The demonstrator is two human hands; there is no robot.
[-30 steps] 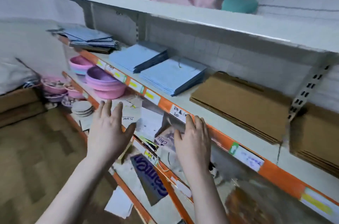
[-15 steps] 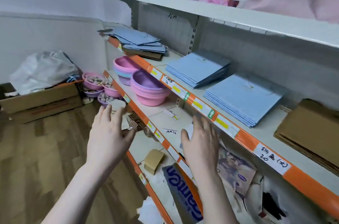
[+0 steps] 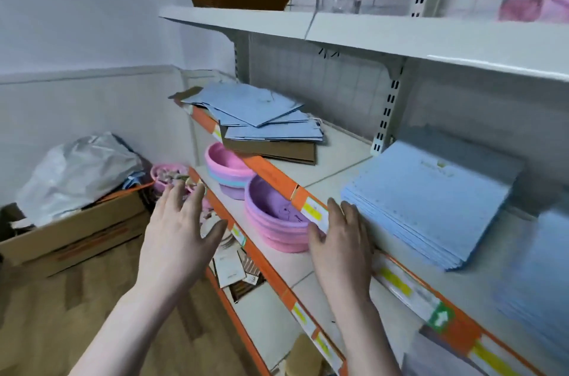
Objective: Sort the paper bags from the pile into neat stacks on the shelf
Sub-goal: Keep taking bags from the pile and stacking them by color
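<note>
Both hands are empty with fingers spread: the left hand point(image 3: 178, 231) hangs in the air off the shelf, the right hand point(image 3: 340, 240) rests at the shelf's orange edge point(image 3: 271, 173), touching the neat blue stack point(image 3: 431, 203). The messy pile point(image 3: 261, 120) of flat blue and brown paper bags lies further left on the same shelf; they look light, thin and easily creased, best taken flat by opposite edges.

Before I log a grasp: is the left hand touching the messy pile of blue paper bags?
Apart. The head view shows the left hand open in the air, well below and left of the messy pile of blue paper bags, holding nothing.
</note>
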